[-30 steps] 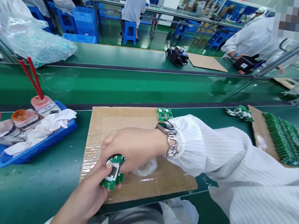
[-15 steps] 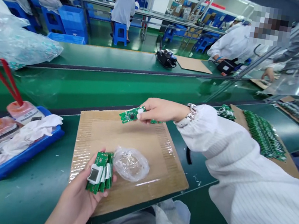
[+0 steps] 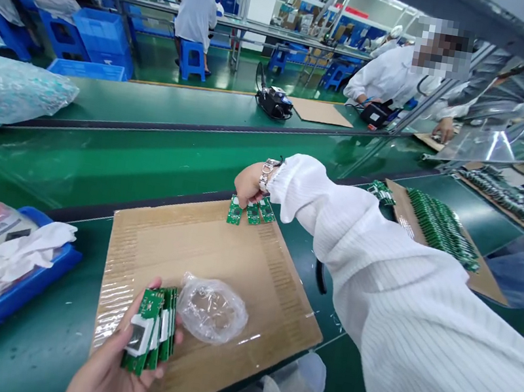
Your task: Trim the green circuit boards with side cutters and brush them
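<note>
One brown cardboard sheet lies on the green table, white-coated workers beyond. A blue plastic tray is cut off. Whether the right hand grips the green circuit board under its fingers, at the sheet's far edge, I cannot tell; the left hand clasps a fanned green circuit-board stack.

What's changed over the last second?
The right hand went from the left hand to the far edge of the cardboard, carrying one board, now beside two boards there; can't tell if it's released. Unchanged: left hand holds the board stack; clear plastic bundle on the cardboard.
</note>
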Demonstrator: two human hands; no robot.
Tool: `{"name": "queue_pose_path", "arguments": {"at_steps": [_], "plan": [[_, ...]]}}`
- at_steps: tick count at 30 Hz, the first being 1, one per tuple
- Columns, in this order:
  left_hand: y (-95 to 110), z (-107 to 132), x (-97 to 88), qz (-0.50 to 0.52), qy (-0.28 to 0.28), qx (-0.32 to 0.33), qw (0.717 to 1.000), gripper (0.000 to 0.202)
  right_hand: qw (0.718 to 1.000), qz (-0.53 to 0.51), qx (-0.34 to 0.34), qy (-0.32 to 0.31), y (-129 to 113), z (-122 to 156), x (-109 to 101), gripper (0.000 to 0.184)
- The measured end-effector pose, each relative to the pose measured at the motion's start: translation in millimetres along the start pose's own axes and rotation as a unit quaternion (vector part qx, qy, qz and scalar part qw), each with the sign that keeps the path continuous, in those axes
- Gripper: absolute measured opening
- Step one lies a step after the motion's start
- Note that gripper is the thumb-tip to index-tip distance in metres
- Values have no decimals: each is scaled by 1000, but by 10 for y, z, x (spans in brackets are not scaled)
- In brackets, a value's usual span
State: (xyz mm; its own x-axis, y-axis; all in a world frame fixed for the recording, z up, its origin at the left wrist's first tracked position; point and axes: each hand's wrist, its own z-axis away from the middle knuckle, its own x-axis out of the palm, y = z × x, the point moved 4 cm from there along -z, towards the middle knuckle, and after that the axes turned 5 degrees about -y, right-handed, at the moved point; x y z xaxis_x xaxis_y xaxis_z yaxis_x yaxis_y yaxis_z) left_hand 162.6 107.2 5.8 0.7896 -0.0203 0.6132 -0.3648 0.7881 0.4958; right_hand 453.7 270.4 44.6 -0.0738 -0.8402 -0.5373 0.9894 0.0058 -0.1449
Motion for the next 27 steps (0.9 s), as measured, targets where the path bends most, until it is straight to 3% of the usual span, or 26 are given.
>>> {"name": "queue_pose_path", "arguments": {"at_steps": [3, 6, 10, 13, 18, 27], "plan": [[17, -5, 19, -3, 2, -9, 1000, 82, 995, 52, 70, 42, -27, 65, -36, 27], [21, -19, 8, -3, 0, -23, 1000, 82, 988, 83, 94, 90, -77, 145, 15, 26], [16, -21, -19, -3, 7, -30, 1000, 86, 971, 110, 84, 197, -111, 230, 142, 29], [22, -14, -20, 5, 11, -20, 1000, 87, 960, 118, 49, 250, -111, 238, 246, 48], [24, -28, -45, 9, 4, -20, 1000, 88, 964, 126, 33, 234, -66, 127, 371, 77], [39, 67, 69, -2, 21, 16, 1000, 74, 963, 102, 60, 241, -26, 169, 493, 66]]}}
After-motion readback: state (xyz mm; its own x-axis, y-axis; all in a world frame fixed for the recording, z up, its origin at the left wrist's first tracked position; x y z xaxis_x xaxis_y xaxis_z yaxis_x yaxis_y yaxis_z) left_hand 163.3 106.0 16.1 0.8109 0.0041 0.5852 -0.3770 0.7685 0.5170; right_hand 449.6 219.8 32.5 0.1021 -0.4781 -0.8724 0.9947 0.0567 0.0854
